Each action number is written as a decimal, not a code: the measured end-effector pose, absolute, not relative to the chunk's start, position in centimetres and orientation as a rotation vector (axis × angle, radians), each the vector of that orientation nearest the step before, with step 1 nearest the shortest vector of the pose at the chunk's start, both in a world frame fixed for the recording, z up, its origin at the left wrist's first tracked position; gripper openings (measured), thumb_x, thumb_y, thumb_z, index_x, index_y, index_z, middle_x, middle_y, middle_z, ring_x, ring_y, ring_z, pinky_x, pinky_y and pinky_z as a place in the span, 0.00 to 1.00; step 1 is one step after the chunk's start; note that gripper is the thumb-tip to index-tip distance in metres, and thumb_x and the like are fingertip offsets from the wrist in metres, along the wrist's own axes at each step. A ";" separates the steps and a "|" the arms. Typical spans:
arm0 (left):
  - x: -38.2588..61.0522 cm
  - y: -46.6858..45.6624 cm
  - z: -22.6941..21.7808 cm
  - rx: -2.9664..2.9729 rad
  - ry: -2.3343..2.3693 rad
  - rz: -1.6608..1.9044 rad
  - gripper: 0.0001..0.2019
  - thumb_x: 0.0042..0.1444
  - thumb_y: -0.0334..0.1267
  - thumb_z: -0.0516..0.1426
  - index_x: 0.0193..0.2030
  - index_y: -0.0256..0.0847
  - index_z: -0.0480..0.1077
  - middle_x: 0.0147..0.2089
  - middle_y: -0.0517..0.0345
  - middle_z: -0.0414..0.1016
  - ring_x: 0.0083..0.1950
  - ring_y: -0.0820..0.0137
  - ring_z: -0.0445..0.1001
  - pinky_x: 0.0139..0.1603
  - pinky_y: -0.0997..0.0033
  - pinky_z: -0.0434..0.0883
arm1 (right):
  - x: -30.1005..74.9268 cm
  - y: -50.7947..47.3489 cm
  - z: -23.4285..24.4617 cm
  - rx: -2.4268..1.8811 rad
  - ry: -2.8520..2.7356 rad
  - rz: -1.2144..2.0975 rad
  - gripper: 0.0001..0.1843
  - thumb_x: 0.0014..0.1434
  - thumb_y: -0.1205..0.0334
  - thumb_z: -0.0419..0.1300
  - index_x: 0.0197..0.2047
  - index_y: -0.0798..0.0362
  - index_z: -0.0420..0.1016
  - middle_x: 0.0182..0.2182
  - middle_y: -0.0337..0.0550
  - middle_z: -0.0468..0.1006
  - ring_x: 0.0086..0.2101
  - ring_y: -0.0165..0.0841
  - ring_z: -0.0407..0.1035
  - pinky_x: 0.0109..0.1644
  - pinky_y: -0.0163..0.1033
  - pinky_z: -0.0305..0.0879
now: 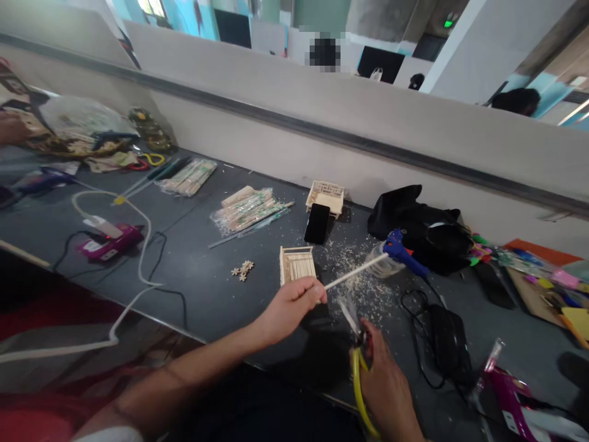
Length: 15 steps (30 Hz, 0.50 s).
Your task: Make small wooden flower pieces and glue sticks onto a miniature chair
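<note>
My left hand (294, 307) is closed on a thin wooden stick (352, 273), which points up and to the right. Just behind that hand stands a small frame made of wooden sticks (299, 264); whether the fingers touch it, I cannot tell. In my right hand (389, 383) is a pair of pruning shears (359, 344) with yellow and red handles. Their metal blades are parted, below the stick and apart from it. Pale wood shavings (363, 282) lie scattered on the table beyond the blades.
A blue glue gun (400, 248) rests by a clear container (378, 264). Further back are a phone (317, 224), a miniature wooden piece (327, 195), and bagged sticks (251, 212). Small wooden flowers (243, 270) lie left. Cables and power strips (110, 242) flank both sides. Another person's hand (13, 127) shows far left.
</note>
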State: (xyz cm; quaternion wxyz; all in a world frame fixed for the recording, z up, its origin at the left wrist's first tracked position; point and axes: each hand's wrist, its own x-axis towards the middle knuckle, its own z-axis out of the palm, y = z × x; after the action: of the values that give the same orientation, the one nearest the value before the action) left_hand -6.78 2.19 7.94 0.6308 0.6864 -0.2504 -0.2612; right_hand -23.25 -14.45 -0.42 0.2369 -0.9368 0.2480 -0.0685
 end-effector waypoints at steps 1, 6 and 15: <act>-6.9 2.4 8.2 1.620 -0.639 -0.565 0.16 0.61 0.47 0.50 0.29 0.39 0.68 0.22 0.66 0.58 0.25 0.75 0.58 0.27 0.76 0.57 | -22.9 -14.7 -0.5 -2.644 0.736 -0.168 0.28 0.58 0.60 0.54 0.62 0.49 0.65 0.47 0.49 0.80 0.44 0.42 0.76 0.45 0.42 0.71; -7.6 2.9 8.5 1.849 -0.830 -0.373 0.14 0.64 0.42 0.47 0.34 0.40 0.70 0.27 0.62 0.69 0.28 0.73 0.66 0.31 0.74 0.62 | -22.3 -16.0 -0.3 -3.033 0.535 -0.248 0.25 0.54 0.62 0.57 0.56 0.54 0.72 0.37 0.53 0.81 0.38 0.46 0.76 0.43 0.47 0.69; -7.7 3.2 7.8 2.061 -1.229 -0.171 0.11 0.67 0.36 0.46 0.38 0.40 0.68 0.31 0.58 0.74 0.31 0.71 0.72 0.31 0.74 0.65 | -18.8 -13.7 8.3 -2.893 -0.188 -1.289 0.16 0.64 0.64 0.59 0.55 0.51 0.73 0.44 0.49 0.80 0.47 0.40 0.71 0.56 0.47 0.60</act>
State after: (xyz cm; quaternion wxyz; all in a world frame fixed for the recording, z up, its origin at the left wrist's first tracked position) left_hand -7.68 3.18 7.77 0.3597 0.7993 -0.4768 -0.0664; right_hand -18.78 -13.66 8.32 -0.0157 -0.9117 -0.0593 -0.4063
